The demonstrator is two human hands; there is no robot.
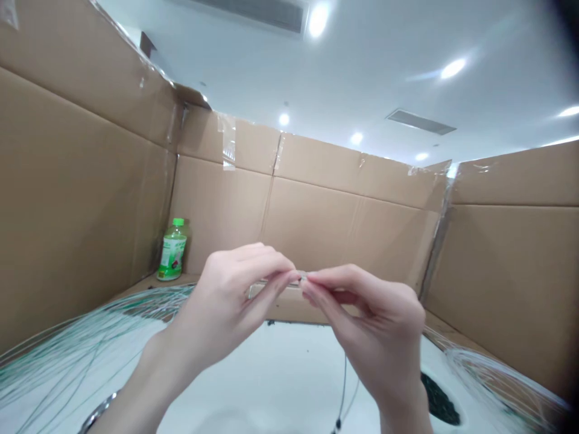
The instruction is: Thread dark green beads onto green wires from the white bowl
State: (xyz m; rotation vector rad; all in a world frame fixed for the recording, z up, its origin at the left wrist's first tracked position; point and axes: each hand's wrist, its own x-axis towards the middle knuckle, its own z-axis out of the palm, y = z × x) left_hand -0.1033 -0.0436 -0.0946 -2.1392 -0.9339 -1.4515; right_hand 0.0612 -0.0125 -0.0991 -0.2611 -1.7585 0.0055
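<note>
My left hand [242, 292] and my right hand [373, 316] are raised in front of me, fingertips nearly meeting. Each hand is closed in a pinch of thumb and forefinger. Between the two pinches shows a tiny pale piece [303, 278], too small and blurred for me to name. A thin dark cable [344, 386] runs down below my right hand; its upper end is hidden behind that hand. Near the bottom edge this cable has a small black part [338, 424] on it.
Cardboard walls [316, 211] enclose a white work surface [280, 374]. Many thin green and white wires [85, 340] spread at left; coiled whitish wires [493, 374] lie at right near a dark oval patch [438, 401]. A green-capped bottle [172, 253] stands in the far left corner.
</note>
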